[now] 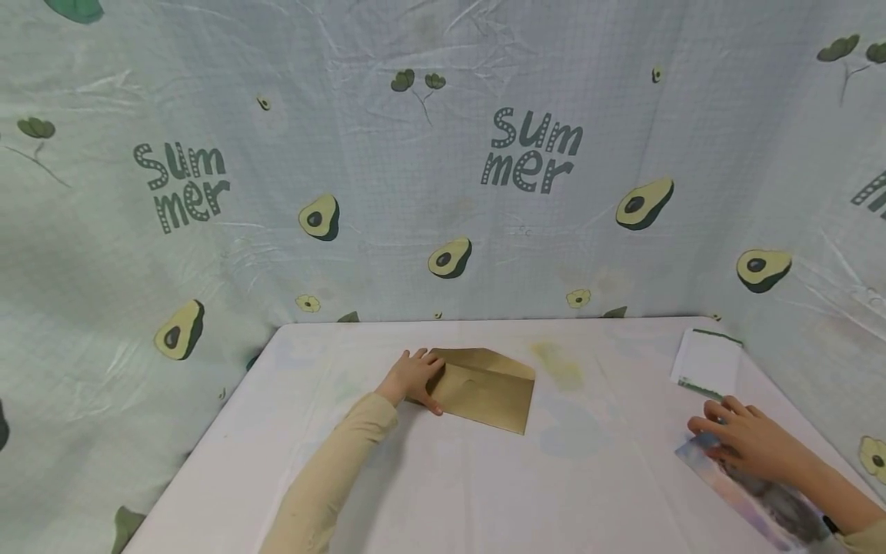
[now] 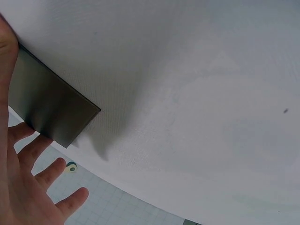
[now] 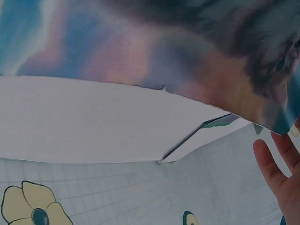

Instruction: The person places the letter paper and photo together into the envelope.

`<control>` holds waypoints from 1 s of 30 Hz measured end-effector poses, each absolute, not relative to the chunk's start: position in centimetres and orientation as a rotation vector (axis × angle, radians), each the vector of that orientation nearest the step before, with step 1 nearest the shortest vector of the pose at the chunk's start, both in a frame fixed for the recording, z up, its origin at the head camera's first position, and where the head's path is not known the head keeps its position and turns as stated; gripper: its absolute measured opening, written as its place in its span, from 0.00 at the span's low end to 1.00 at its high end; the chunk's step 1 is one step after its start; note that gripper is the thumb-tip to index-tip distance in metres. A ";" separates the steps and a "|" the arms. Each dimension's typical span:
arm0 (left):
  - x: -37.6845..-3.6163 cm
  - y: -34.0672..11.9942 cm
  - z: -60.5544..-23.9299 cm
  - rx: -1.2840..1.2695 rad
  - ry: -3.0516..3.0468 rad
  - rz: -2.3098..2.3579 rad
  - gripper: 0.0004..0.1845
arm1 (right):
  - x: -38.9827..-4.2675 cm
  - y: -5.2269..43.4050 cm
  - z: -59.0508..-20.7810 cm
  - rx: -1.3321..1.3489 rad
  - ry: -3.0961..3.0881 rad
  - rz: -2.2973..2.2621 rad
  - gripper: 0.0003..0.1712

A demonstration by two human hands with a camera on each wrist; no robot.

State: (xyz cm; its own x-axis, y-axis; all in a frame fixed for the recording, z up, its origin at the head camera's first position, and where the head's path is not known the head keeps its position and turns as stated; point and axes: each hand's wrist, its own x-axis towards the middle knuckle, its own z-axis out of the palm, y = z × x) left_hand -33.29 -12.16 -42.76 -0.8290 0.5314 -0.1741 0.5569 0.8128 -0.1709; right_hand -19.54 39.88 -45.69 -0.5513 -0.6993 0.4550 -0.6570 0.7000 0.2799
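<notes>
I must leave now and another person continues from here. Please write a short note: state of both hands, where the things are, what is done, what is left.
Left hand: fingers rest flat on the left end of the brown envelope, which lies mid-table with its flap open.
Right hand: fingers rest on the colourful printed card near the right edge of the table, not gripping it.
A white card with green edges lies just behind that hand.
Done: envelope looks opened and is steadied.
Left, judging by the layout: probably pick up the printed card and put it into the envelope; nothing is inside yet, as far as visible.

envelope (image 1: 484,392): matt brown paper | card (image 1: 751,492): glossy printed paper | table (image 1: 443,477): smooth white | backdrop (image 1: 443,192): creased printed cloth
</notes>
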 end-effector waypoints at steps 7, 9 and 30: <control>-33.4 -12.2 -42.9 0.858 2.882 -0.340 0.56 | -20.0 39.4 -45.3 1.090 -2.324 -0.127 0.27; -33.4 -12.2 -42.9 0.857 2.877 -0.332 0.55 | -20.0 39.2 -44.7 1.103 -2.292 -0.119 0.25; -33.3 -12.2 -43.0 0.857 2.873 -0.297 0.55 | -21.0 39.1 -32.8 0.536 -2.693 0.295 0.04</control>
State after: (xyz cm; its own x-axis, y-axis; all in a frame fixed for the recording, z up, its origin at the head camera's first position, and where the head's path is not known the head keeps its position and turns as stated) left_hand -33.34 -12.23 -42.99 -0.8306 0.5275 -0.1783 0.5528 0.8196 -0.1507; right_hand -21.03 39.13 -32.76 -0.8562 -0.3251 0.4016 -0.4043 0.9055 -0.1290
